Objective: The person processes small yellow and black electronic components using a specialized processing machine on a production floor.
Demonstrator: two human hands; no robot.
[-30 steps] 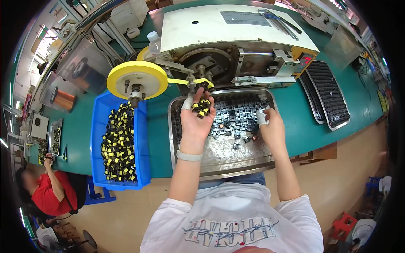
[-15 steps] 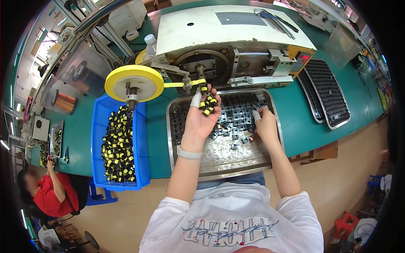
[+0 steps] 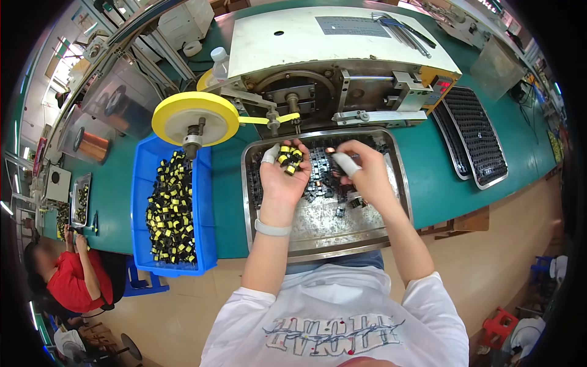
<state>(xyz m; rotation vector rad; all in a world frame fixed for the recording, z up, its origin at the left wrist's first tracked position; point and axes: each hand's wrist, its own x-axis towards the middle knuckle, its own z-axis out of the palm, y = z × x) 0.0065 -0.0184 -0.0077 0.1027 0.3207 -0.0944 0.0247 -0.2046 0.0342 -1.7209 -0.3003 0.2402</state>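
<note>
My left hand (image 3: 283, 177) is palm up with its fingers curled around several small black bobbins wrapped in yellow tape (image 3: 290, 159). A pale cover sits on its thumb. Over the metal tray (image 3: 318, 244), my right hand (image 3: 365, 171) has thumb and finger pinched on a small bobbin with copper winding (image 3: 331, 150), partly blurred. One of its fingers also wears a pale cover. Many black bobbins (image 3: 321, 174) lie in the tray beneath both hands. Just beyond my left hand, a yellow tape end (image 3: 288, 117) sticks out by the machine's spindle (image 3: 293, 101).
A white-topped machine (image 3: 275, 52) stands behind the tray, with a yellow tape roll (image 3: 195, 119) at its left. A blue bin (image 3: 208, 232) at left contains taped bobbins. Trays of black parts (image 3: 474, 137) lie at right. A co-worker in red (image 3: 76, 281) sits far left.
My left hand has drawn back from the spindle, toward me, with the taped bobbins. The bobbin at the spindle is gone from there. My right hand has moved left from the tray's right side.
</note>
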